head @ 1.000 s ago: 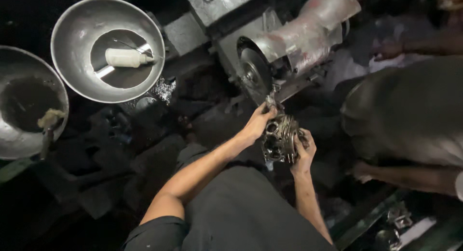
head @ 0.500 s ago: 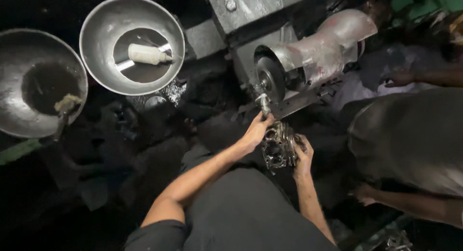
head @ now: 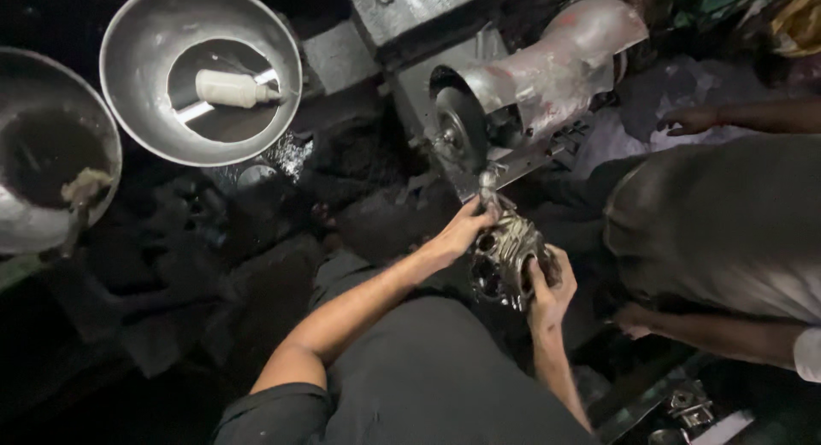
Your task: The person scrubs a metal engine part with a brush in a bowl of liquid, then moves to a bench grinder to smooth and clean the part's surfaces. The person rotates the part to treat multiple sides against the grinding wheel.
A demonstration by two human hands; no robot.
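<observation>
A dark metal engine part with round holes point(head: 503, 255) is held between both my hands, just below a bench grinder point(head: 530, 86). My left hand point(head: 466, 227) grips its upper left side, fingers near a small stud that points up toward the grinding wheel point(head: 451, 133). My right hand point(head: 550, 281) clasps its lower right side. The part's top sits close to the wheel; whether they touch is unclear.
A steel bowl point(head: 137, 86) holding a white plastic bottle point(head: 233, 89) stands at top left. A second bowl point(head: 17, 223) with dark liquid and a brush sits at the far left. Another person in a grey shirt point(head: 727, 223) crouches at right. Small metal parts point(head: 684, 402) lie at bottom right.
The view has shifted, so everything sits lower and further right in frame. Both hands keep the same grip on the part below the grinder.
</observation>
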